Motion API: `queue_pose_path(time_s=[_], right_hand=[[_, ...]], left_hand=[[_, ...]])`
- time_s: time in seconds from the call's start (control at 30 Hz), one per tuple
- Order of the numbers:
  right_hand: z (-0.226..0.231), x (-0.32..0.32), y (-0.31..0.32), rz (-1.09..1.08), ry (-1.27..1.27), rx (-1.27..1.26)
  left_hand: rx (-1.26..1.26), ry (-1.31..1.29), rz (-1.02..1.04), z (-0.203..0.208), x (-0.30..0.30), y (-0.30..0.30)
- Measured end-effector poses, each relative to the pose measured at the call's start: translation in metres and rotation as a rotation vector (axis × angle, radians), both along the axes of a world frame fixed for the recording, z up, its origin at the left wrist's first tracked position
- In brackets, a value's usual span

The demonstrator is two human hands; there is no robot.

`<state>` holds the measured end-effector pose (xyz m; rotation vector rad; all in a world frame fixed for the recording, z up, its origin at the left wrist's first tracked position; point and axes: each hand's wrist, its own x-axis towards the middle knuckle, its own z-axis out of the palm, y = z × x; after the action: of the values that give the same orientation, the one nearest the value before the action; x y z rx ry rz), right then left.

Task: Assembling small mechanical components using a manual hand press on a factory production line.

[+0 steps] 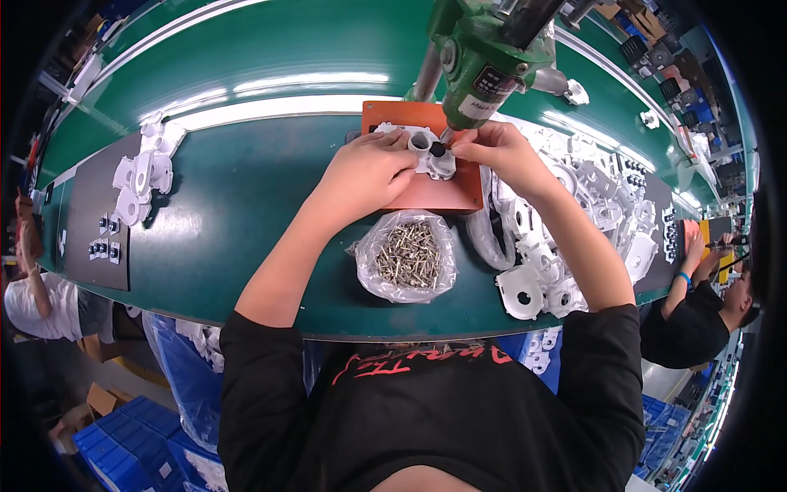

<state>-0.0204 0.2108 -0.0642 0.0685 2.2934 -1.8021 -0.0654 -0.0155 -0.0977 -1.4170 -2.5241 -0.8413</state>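
A white plastic part [433,156] lies on an orange-brown fixture block [426,193] on the green bench. My left hand [365,168] rests on the part's left side and presses it down. My right hand [496,148] pinches at the part's right edge, fingertips beside a small dark round piece under the tip of a green powered screwdriver [484,49] hanging from above. Whether a screw is between the right fingers is hidden.
A clear bag of metal screws [406,256] sits just in front of the fixture. A heap of white plastic parts [574,221] fills the right side; a few more [143,176] lie at left by a grey mat [98,221]. Other people work at both ends.
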Motion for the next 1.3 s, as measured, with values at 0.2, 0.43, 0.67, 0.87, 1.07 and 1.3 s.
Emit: queue_pose_path(time_s=[0.2, 0.43, 0.67, 0.87, 1.07, 1.3], right_hand=[[-0.015, -0.017, 0.008, 0.054, 0.054, 0.077], [-0.022, -0.024, 0.008, 0.071, 0.077, 0.072], [-0.016, -0.026, 0.007, 0.091, 0.068, 0.082], [-0.014, -0.026, 0.006, 0.077, 0.045, 0.036], [-0.012, -0.027, 0.005, 0.116, 0.027, 0.129], [-0.015, -0.025, 0.001, 0.117, 0.071, 0.211]], left_hand=[[0.009, 0.053, 0.006, 0.001, 0.001, 0.001], [0.003, 0.045, 0.001, 0.000, 0.000, 0.001], [0.018, 0.035, 0.012, 0.000, 0.001, 0.001], [0.007, 0.022, 0.005, 0.003, 0.002, 0.001], [-0.003, 0.012, 0.010, 0.002, 0.001, 0.001], [0.005, -0.007, 0.015, 0.003, 0.003, 0.001]])
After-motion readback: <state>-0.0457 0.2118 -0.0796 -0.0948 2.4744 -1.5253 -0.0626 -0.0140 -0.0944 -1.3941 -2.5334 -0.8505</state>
